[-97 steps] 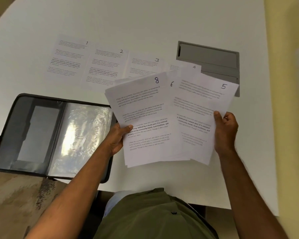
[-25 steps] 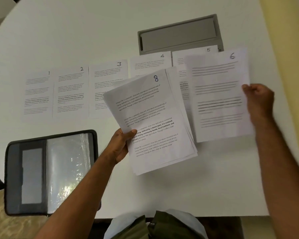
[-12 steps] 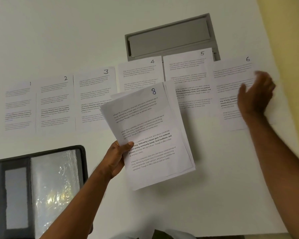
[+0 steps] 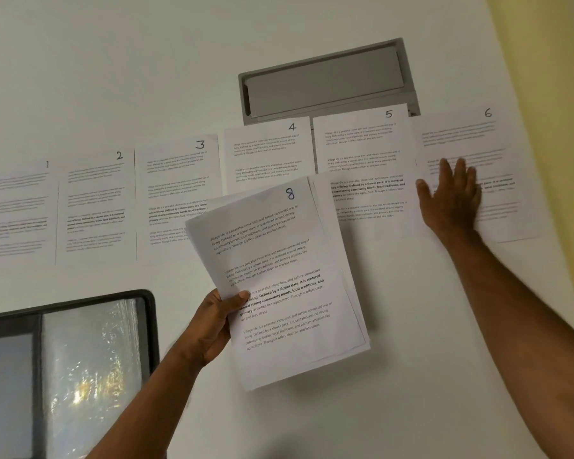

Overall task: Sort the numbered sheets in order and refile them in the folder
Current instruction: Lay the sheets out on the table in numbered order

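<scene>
Pressing flat on sheet 6 [image 4: 497, 193], the right hand [image 4: 453, 197] lies with fingers straight and spread, holding nothing; sheet 6 ends a row on the white table [image 4: 411, 376] running sheet 1 [image 4: 22, 210], sheet 2 [image 4: 95, 207], sheet 3 [image 4: 176, 193], sheet 4 [image 4: 267, 154], sheet 5 [image 4: 362, 167]; the left hand [image 4: 216, 323] pinches the remaining stack [image 4: 285, 286] at its left edge, sheet 8 on top; the open folder [image 4: 80, 376] rests at the table's near left edge; a grey hatch [image 4: 325, 84] sits behind sheets 4 and 5.
</scene>
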`<act>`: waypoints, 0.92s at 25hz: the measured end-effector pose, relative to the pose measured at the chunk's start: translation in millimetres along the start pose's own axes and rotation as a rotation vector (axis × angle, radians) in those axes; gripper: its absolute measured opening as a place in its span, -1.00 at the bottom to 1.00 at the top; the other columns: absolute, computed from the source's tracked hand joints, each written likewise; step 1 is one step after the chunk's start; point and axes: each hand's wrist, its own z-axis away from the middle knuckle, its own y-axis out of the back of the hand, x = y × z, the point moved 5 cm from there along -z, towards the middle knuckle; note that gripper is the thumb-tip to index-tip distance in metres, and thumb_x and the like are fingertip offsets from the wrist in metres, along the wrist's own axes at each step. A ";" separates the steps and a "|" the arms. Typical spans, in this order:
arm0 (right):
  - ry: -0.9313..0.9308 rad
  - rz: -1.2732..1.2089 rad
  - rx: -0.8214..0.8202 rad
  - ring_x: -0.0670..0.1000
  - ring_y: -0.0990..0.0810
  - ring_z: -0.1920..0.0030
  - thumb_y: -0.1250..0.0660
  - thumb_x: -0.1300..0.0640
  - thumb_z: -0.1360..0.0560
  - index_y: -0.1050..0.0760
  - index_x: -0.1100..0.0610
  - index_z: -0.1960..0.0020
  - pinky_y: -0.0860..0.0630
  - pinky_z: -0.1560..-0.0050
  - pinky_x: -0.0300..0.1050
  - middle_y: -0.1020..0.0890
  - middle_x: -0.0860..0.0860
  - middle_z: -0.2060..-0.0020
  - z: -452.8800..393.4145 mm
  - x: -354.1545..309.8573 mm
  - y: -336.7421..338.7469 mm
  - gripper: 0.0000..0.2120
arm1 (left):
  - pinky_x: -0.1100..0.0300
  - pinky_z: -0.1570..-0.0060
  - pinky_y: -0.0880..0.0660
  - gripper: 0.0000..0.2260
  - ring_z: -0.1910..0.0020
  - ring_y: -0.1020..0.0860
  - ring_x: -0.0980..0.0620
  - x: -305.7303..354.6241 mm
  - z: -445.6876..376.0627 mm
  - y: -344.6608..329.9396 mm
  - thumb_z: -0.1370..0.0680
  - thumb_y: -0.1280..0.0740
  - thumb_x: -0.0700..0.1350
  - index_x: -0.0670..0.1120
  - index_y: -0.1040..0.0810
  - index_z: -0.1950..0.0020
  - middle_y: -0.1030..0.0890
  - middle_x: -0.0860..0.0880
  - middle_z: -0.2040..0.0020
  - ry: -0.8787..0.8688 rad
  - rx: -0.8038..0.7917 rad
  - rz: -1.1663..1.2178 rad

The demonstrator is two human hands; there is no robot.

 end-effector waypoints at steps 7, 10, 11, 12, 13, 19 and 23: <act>0.285 0.060 0.069 0.24 -0.02 -0.64 -0.05 -0.24 -0.66 -0.11 0.12 -0.64 0.00 -0.60 0.26 -0.11 0.18 -0.64 33.6 -60.2 -16.5 -0.32 | -0.01 -0.06 -0.65 -0.60 -0.16 -0.67 -0.21 -4.4 -2.2 4.8 -0.53 -0.34 -0.28 -0.19 -0.54 -0.38 -0.65 -0.22 -0.26 0.019 0.014 0.028; 0.382 0.108 -0.003 0.21 0.02 -0.65 0.04 -0.30 -0.66 -0.02 0.11 -0.67 0.05 -0.62 0.23 -0.04 0.17 -0.66 56.1 -87.6 -41.0 -0.27 | 0.00 -0.03 -0.66 -0.63 -0.15 -0.67 -0.20 -3.6 -2.6 3.2 -0.56 -0.32 -0.29 -0.19 -0.54 -0.37 -0.66 -0.22 -0.25 0.021 0.007 0.028; 0.377 0.112 -0.012 0.20 0.04 -0.65 0.06 -0.32 -0.66 0.01 0.11 -0.68 0.06 -0.62 0.22 -0.01 0.17 -0.66 57.6 -91.2 -43.8 -0.26 | 0.01 -0.02 -0.66 -0.64 -0.14 -0.67 -0.20 -2.9 -2.4 3.7 -0.57 -0.32 -0.29 -0.19 -0.54 -0.37 -0.66 -0.22 -0.24 0.020 0.004 0.030; 0.367 0.109 -0.016 0.20 0.06 -0.66 0.07 -0.32 -0.66 0.03 0.11 -0.68 0.07 -0.62 0.23 0.00 0.16 -0.66 57.5 -92.9 -44.5 -0.25 | 0.01 -0.01 -0.66 -0.64 -0.14 -0.68 -0.19 -2.2 -2.2 4.6 -0.57 -0.31 -0.30 -0.19 -0.54 -0.37 -0.66 -0.22 -0.25 0.018 0.005 0.033; 0.359 0.103 -0.018 0.19 0.07 -0.66 0.08 -0.33 -0.66 0.04 0.10 -0.68 0.07 -0.62 0.23 0.01 0.16 -0.66 57.1 -93.3 -44.5 -0.25 | 0.01 -0.01 -0.66 -0.64 -0.14 -0.68 -0.20 -1.7 -1.5 6.1 -0.57 -0.31 -0.30 -0.18 -0.54 -0.37 -0.66 -0.22 -0.25 0.018 0.006 0.035; 0.332 0.067 0.019 0.19 0.06 -0.66 0.06 -0.32 -0.66 0.02 0.09 -0.68 0.07 -0.62 0.21 0.00 0.15 -0.66 52.5 -89.6 -36.4 -0.27 | 0.01 0.01 -0.66 -0.62 -0.12 -0.68 -0.19 -4.6 -0.3 11.6 -0.55 -0.32 -0.29 -0.19 -0.54 -0.38 -0.66 -0.22 -0.25 0.021 0.016 0.043; -0.072 -0.052 0.129 0.21 0.06 -0.65 0.00 -0.27 -0.67 -0.05 0.08 -0.66 0.10 -0.60 0.29 -0.02 0.14 -0.66 51.6 -39.4 -19.5 -0.31 | 0.00 -0.01 -0.66 -0.64 -0.16 -0.67 -0.21 -6.0 0.6 14.9 -0.58 -0.30 -0.30 -0.19 -0.53 -0.39 -0.65 -0.22 -0.26 0.022 0.020 0.053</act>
